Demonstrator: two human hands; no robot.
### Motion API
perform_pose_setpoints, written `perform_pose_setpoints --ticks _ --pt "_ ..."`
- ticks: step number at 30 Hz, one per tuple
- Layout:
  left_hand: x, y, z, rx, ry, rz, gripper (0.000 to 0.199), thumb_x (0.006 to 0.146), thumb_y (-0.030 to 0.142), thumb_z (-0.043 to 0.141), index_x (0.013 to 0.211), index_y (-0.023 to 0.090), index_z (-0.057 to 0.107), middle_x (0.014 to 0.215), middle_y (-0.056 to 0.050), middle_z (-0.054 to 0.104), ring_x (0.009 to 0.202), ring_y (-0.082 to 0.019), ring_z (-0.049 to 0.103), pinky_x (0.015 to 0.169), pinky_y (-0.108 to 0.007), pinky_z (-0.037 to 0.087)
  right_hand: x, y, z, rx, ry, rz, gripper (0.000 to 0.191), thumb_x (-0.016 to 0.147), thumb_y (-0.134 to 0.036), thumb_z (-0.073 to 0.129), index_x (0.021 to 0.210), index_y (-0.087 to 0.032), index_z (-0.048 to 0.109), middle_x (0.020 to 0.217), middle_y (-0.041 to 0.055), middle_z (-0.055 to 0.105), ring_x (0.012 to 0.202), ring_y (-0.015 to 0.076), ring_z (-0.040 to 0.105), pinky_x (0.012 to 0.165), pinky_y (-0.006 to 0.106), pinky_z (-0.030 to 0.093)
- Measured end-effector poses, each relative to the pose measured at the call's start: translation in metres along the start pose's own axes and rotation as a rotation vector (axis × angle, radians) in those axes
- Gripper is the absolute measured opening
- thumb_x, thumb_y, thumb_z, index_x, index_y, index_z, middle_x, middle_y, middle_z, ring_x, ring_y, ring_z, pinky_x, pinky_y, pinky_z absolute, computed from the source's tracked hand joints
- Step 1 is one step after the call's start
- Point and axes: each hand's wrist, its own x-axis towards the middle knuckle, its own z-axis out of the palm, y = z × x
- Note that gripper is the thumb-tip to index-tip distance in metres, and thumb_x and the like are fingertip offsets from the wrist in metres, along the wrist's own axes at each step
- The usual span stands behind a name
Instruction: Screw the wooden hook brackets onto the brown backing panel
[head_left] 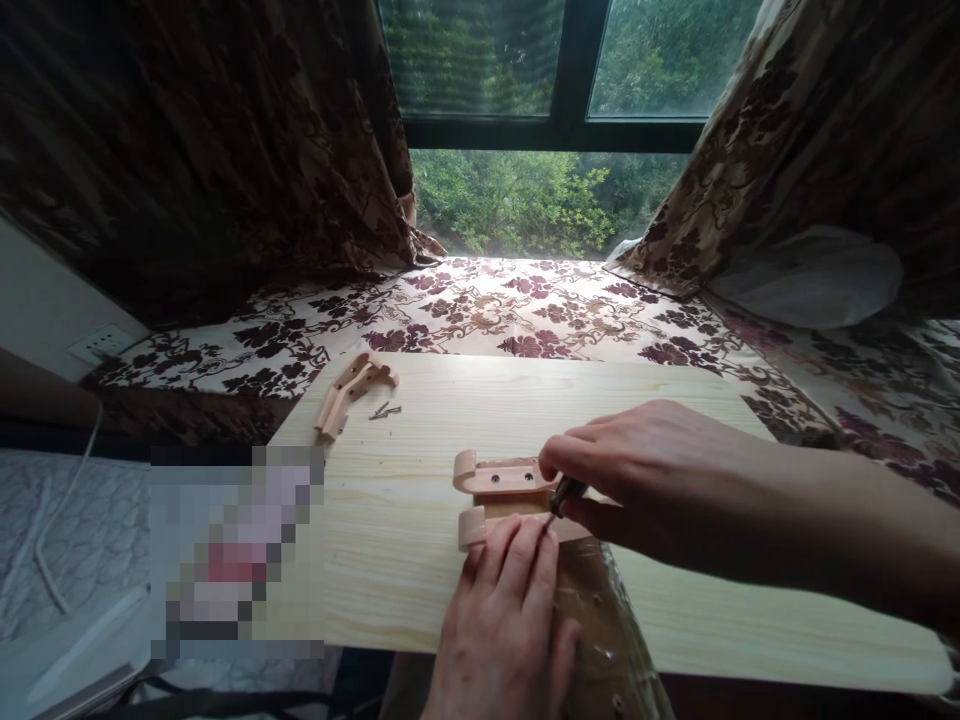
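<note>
My right hand (607,470) grips a screwdriver (568,492) by its dark handle; the shaft slants down to the left, its tip partly hidden by my left fingertips. My left hand (506,620) presses its fingers on the nearer pale wooden hook piece (472,530). Just behind it lies a matching wooden hook piece (491,478) with two dark screw heads in it. Both pieces sit across a brown board (592,600) with a shiny, film-like edge. A third wooden piece, bent in shape (349,395), lies at the far left near several loose screws (385,411).
A pale wood-grain tabletop (390,560) carries the work. Beyond it is a flower-patterned window seat (517,310) with curtains (330,130) on both sides and a plastic bag (810,278) at right. A blurred-out patch (240,560) covers something at left.
</note>
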Motion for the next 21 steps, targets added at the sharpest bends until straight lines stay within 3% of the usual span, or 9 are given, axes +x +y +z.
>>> perform_pose_setpoints --ticks 5,10,17,21 --pt "0.0 0.002 0.0 -0.004 0.013 -0.017 0.038 0.088 0.029 0.048 0.12 0.01 0.059 0.126 -0.012 0.062 0.115 -0.029 0.058 0.088 -0.042 0.056 0.001 -0.004 0.0 0.076 0.012 -0.085 0.015 0.092 -0.021 0.045 0.078 -0.022 0.049 0.07 -0.0021 0.059 0.058 0.015 0.05 0.052 0.029 0.028" --pt "-0.001 0.001 -0.001 -0.023 0.003 -0.012 0.038 0.087 0.028 0.05 0.119 0.01 0.06 0.125 -0.013 0.062 0.115 -0.03 0.057 0.087 -0.043 0.056 0.003 -0.003 0.009 0.021 0.018 -0.031 0.013 0.094 -0.026 0.044 0.082 -0.022 0.05 0.066 -0.0022 0.057 0.049 0.0145 0.042 0.047 0.029 0.024" --pt "-0.001 0.002 -0.001 -0.05 -0.017 -0.032 0.038 0.086 0.027 0.051 0.119 0.01 0.059 0.127 -0.013 0.061 0.117 -0.031 0.056 0.089 -0.045 0.055 0.001 -0.006 -0.004 0.068 0.019 -0.112 0.008 0.091 -0.019 0.049 0.084 -0.023 0.048 0.072 -0.0022 0.06 0.059 0.0139 0.048 0.052 0.027 0.027" --pt "-0.002 0.002 0.0 -0.06 -0.03 -0.036 0.038 0.086 0.027 0.051 0.12 0.01 0.059 0.128 -0.013 0.06 0.118 -0.031 0.055 0.09 -0.046 0.055 0.002 -0.006 0.0 0.041 0.02 -0.093 0.011 0.092 -0.018 0.048 0.082 -0.021 0.049 0.069 -0.002 0.057 0.057 0.013 0.045 0.052 0.027 0.027"
